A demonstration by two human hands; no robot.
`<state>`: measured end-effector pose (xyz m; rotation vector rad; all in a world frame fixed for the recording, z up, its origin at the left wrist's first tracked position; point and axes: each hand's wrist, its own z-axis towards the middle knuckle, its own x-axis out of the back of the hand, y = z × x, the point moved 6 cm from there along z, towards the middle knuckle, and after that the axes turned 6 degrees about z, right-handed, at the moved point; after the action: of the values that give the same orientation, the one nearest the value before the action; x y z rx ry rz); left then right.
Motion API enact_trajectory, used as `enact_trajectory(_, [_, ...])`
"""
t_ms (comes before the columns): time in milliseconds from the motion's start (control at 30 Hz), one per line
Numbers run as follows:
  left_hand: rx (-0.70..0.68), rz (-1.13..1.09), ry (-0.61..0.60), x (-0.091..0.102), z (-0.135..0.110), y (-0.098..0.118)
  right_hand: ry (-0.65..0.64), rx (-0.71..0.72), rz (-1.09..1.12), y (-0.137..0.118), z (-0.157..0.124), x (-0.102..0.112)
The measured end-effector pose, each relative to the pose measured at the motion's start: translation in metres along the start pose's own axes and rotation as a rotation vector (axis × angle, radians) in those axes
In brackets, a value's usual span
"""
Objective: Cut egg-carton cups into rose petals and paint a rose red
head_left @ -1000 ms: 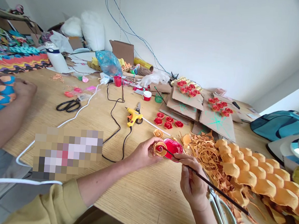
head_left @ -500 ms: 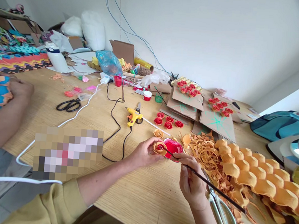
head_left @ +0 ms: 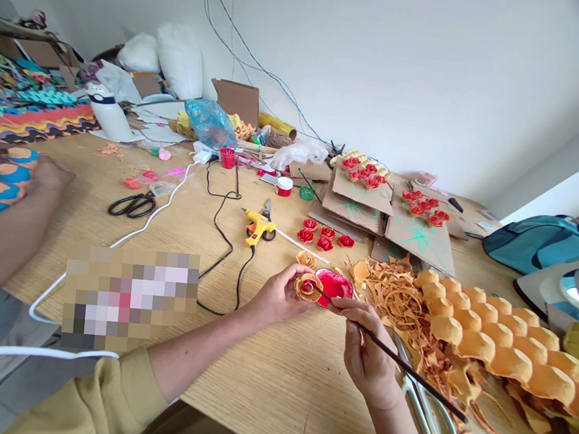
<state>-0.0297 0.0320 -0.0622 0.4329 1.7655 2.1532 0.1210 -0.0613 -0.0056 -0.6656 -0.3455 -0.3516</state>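
Between the fingers of my left hand (head_left: 283, 295) is an orange egg-carton rose (head_left: 308, 287), its centre coloured red. My right hand (head_left: 371, 354) grips a long dark paintbrush (head_left: 408, 370), and the brush tip meets the rose's inner petals. Just behind the fingers lies a shallow dish of red paint (head_left: 333, 286). An unpainted orange rose (head_left: 307, 258) rests beyond my left hand. Several red-painted roses (head_left: 327, 233) sit further back on the table. Pale green scissors (head_left: 429, 415) lie to the right of my right wrist, partly under orange scraps.
Orange paper scraps (head_left: 389, 288) and an orange egg tray (head_left: 501, 330) fill the right side. A yellow glue gun (head_left: 259, 227) with a black cord lies mid-table. Black scissors (head_left: 133, 204) are to its left. Cardboard sheets (head_left: 355, 205) hold more red roses. Another person's arm (head_left: 22, 236) is at far left.
Red covers more of the rose's centre petals than before. The brush and my right hand have shifted slightly left. At left, the other person's painted carton piece has turned.
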Motion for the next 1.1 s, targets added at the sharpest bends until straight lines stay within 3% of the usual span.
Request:
enact_trajectory(200, [-0.044, 0.059, 0.015, 0.001, -0.001, 0.002, -0.014, 0.001, 0.013, -0.005, 0.002, -0.001])
enact_trajectory(467, [0.012, -0.001, -0.069, -0.004, -0.003, -0.005, 0.020, -0.006, 0.056, 0.001, -0.001, 0.002])
enact_trajectory(800, [-0.013, 0.023, -0.102, -0.005, -0.003, -0.005, 0.014, -0.043, 0.057, 0.004, -0.002, 0.003])
enact_trajectory(1100, [-0.060, 0.066, -0.037, -0.001, -0.003, 0.005, 0.051, -0.037, 0.073, 0.005, -0.002, 0.004])
